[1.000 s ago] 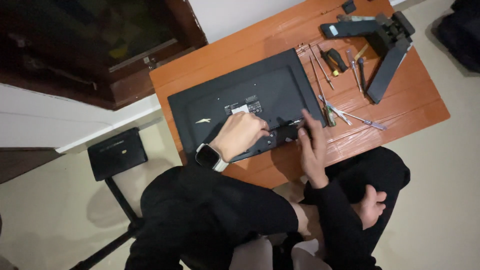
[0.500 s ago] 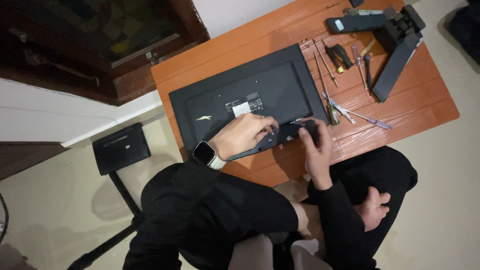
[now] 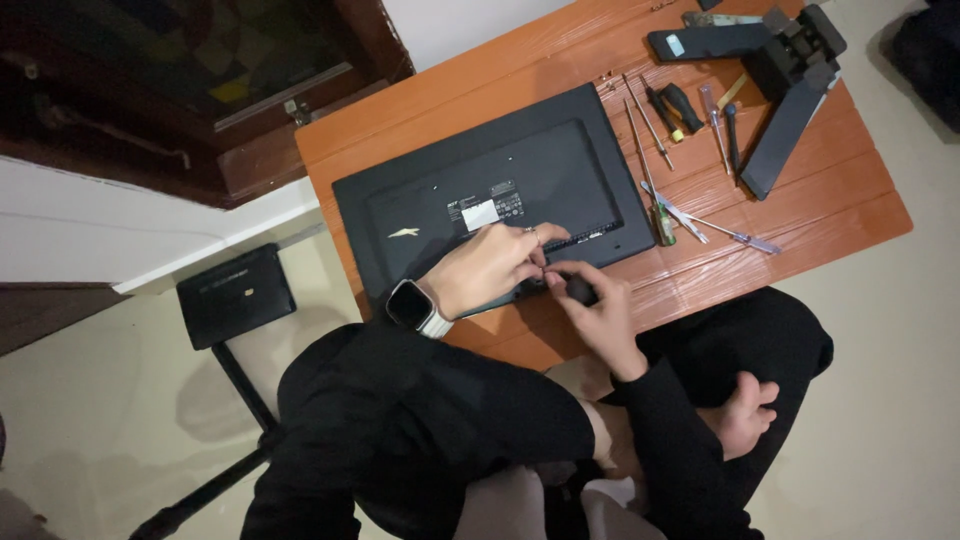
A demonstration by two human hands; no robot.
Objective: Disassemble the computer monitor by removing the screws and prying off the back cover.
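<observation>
So I'm watching the monitor (image 3: 490, 200) lying face down on the orange table (image 3: 800, 240), back panel up. Both hands are bunching together at its near edge: the left hand (image 3: 490, 268), smartwatch on the wrist, is resting its fingers on the back panel, and the right hand (image 3: 590, 305) is pinching something small and dark right at the edge. Can't tell what exactly. I'm reading this as the fiddly bit, working a small part along the bottom edge. Screwdrivers (image 3: 660, 140) and the detached stand (image 3: 780, 90) are lying off to the far right, so next I'm thinking steady fingertip control, panel pinned flat.
</observation>
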